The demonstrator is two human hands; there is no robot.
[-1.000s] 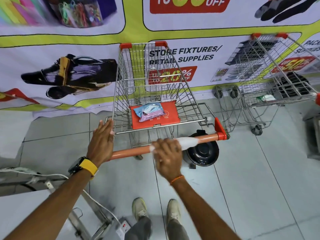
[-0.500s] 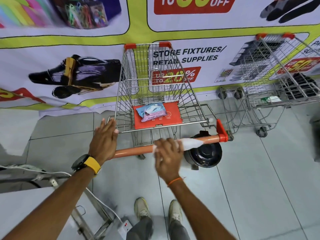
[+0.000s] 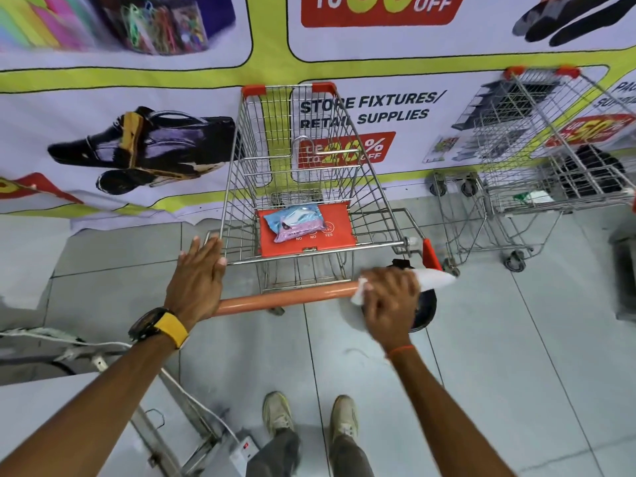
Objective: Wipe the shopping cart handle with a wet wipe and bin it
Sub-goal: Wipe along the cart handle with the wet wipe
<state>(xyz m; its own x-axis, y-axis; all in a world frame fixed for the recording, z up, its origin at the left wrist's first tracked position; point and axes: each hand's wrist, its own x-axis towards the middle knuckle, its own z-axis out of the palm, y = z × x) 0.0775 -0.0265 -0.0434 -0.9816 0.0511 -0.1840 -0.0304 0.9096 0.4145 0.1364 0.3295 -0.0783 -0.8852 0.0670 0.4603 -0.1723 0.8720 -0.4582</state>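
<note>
A wire shopping cart (image 3: 303, 166) stands in front of me with an orange handle (image 3: 285, 298) across its near side. My right hand (image 3: 390, 301) is closed around the right end of the handle with a white wet wipe (image 3: 435, 279) wrapped under it; the wipe sticks out to the right. My left hand (image 3: 198, 280) rests flat on the cart's left near corner, fingers together, wrist over the handle's left end. A blue and pink wipes pack (image 3: 296, 222) lies on the orange child seat flap (image 3: 339, 232). A black round bin (image 3: 425, 309) sits on the floor under my right hand.
A second wire cart (image 3: 550, 156) stands at the right against the printed banner wall (image 3: 137, 139). White cables and a power strip (image 3: 244, 449) lie on the floor at my lower left by a metal frame. My shoes (image 3: 309, 413) are on grey tiles.
My right hand has slid the wipe along the handle from its middle to the right end. My left hand has stayed on the cart's left corner.
</note>
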